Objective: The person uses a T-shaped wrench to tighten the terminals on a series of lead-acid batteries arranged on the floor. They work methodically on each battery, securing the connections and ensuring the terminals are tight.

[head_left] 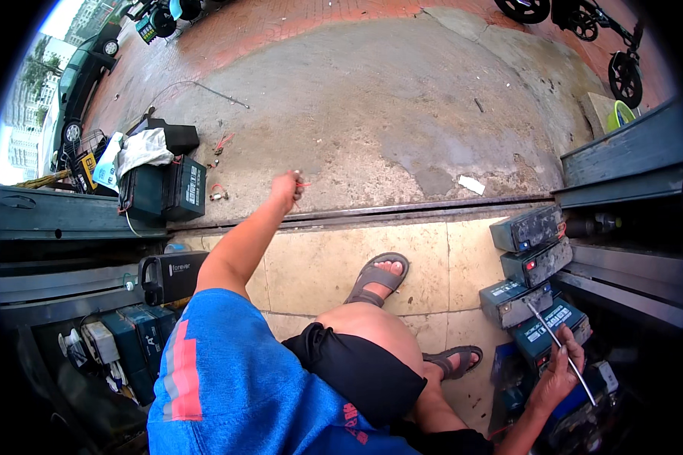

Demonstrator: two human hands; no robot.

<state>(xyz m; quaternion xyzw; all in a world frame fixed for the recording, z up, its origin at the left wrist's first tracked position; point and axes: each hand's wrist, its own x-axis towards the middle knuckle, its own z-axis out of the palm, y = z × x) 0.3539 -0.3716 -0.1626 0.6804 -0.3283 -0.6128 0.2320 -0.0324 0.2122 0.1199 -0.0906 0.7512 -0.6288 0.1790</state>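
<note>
My left hand (285, 189) is stretched forward over the door track, its fingers closed round a short red wire (302, 185) that sticks out on the right side. My right hand (560, 367) is at the lower right, gripping a long thin metal rod (582, 382). The upper end of the rod reaches the stacked dark green batteries; whether it touches one I cannot tell. Closest to this hand are a green-topped battery (552, 327) and a grey dusty battery (514, 302).
More batteries (537, 229) are piled by the right door frame. At left, batteries (184, 188) stand outside with a white cloth (146, 146) on top; a black case (170, 277) is inside. Red wire scraps (221, 144) lie on the concrete. A metal track (402, 209) crosses the threshold.
</note>
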